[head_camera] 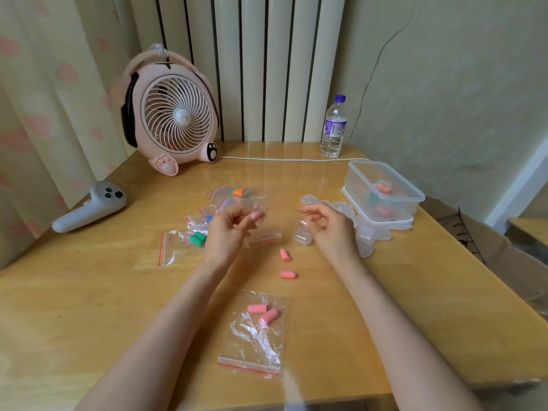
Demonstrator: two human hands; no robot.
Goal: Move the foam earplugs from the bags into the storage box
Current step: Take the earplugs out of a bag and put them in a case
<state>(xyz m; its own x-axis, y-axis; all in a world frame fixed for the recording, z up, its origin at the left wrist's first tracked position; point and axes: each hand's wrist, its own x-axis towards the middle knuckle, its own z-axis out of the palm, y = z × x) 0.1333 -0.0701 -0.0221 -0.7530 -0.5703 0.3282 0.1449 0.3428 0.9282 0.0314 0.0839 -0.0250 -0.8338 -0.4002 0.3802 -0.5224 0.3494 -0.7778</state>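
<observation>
My left hand (232, 229) hovers over the table centre, fingers loosely curled and apart, nothing clearly in them. An empty clear zip bag (265, 237) lies just to its right. My right hand (326, 228) is also loosely curled and holds nothing, beside a small clear case (302, 237). Two loose pink earplugs (286, 264) lie between and below the hands. Nearer me, a bag (255, 345) holds two pink earplugs. Left of my left hand lie bags with green earplugs (197, 238), blue earplugs (209, 218) and orange earplugs (237, 191). The clear storage box (355, 173) stands open at the right with coloured earplugs inside.
A heap of small clear cases (366, 235) lies in front of the box. At the back stand a pink fan (172, 114), its white cable, and a water bottle (333, 129). A grey controller (89, 207) lies at the left. A cardboard box (489, 247) sits off the table's right edge.
</observation>
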